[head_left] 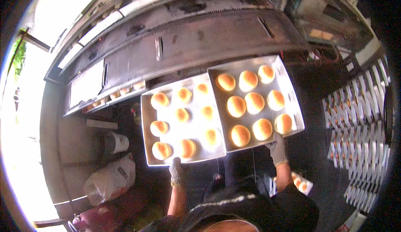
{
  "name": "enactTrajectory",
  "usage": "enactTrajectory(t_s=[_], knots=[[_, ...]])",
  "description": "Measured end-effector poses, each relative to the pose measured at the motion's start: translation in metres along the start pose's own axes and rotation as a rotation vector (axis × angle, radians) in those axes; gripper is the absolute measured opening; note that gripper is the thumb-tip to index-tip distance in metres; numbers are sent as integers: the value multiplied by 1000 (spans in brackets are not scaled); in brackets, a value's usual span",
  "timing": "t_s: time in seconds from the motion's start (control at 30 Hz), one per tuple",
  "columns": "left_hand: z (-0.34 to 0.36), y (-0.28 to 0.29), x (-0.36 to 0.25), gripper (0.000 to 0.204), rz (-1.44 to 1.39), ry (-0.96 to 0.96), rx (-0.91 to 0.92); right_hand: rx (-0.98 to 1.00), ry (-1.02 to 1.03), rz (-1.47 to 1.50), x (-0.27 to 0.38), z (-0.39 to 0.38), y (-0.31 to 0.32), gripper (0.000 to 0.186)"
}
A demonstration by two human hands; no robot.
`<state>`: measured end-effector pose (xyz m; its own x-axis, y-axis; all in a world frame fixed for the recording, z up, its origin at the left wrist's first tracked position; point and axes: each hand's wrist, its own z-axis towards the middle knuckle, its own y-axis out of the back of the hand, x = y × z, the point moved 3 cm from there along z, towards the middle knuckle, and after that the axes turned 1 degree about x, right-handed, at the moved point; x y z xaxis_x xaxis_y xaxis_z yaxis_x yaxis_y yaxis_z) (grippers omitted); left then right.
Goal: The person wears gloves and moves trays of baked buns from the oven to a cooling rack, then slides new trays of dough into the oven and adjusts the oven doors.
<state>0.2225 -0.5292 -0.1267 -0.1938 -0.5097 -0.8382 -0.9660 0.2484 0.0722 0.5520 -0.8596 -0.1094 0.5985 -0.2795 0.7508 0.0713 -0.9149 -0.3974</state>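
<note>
Two square metal trays of round golden-brown buns are held out side by side in front of me, their inner edges meeting. Rows of buns (159, 100) sit in the left tray (184, 129), whose middle is washed out by glare. More buns (254, 103) fill the right tray (267, 115). My left hand (176, 172), in a grey work glove, grips the near edge of the left tray. My right hand (278, 152), gloved the same way, grips the near edge of the right tray. Both hands have fingers hidden beneath the trays.
A dark metal oven front (188, 40) with handles spans the far side. Buns show in a low opening (125, 91) at its left. Stacked trays (355, 102) stand at the right. A white sack (110, 180) lies lower left. Another bun tray (307, 186) sits below my right arm.
</note>
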Motion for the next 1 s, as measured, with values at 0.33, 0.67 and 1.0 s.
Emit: enactTrajectory(t_s=[0.33,0.67,1.0], knots=[[-136,14,-128,40,-325,-81,125,53,188,-31,109,-111,-61,29],[130,-113,-301,34,677,-992,-48,298,306,-202,195,144,-256,54],[248,-267,-416,29,536,-702,298,139,63,-353,264,316,-331,39]])
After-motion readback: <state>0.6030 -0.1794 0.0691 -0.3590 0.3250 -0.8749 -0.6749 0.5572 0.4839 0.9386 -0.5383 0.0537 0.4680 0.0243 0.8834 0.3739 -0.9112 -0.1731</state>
